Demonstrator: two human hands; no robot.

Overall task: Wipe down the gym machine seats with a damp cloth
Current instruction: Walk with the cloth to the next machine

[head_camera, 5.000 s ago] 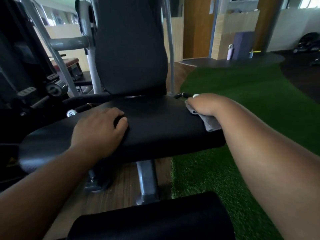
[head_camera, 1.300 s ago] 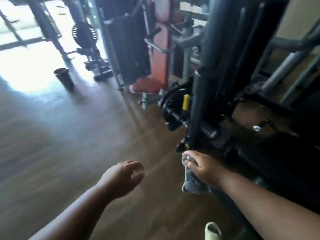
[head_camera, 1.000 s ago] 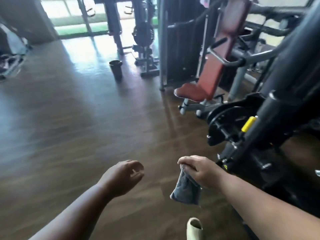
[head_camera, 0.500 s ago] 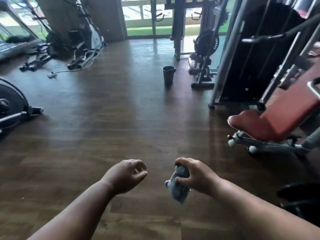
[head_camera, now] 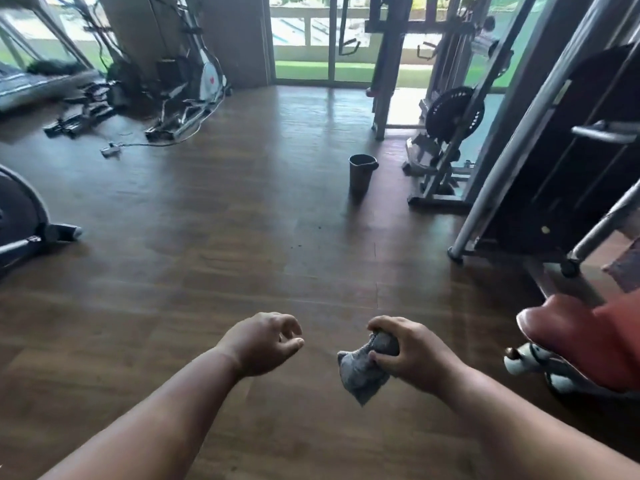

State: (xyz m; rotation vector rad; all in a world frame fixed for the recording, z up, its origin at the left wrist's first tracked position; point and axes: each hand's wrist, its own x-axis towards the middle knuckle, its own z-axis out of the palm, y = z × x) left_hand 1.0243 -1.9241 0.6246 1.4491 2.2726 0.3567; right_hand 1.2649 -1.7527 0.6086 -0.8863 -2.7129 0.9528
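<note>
My right hand [head_camera: 408,348] grips a bunched grey cloth [head_camera: 363,368], which hangs from the fist above the wooden floor. My left hand [head_camera: 263,341] floats beside it with fingers loosely curled and nothing in it. A red padded machine seat [head_camera: 581,334] shows at the right edge, a short way right of my right hand. Neither hand touches the seat.
A dark bucket [head_camera: 362,173] stands on the floor ahead. A weight machine frame [head_camera: 512,133] with a plate rises at the right. An exercise bike base [head_camera: 24,220] sits at the left, with cables and gear [head_camera: 156,109] at the back left.
The view has swung left from the black seat and machines to the open floor. The red seat has slid to the right edge. My right hand has bunched the cloth tighter.
</note>
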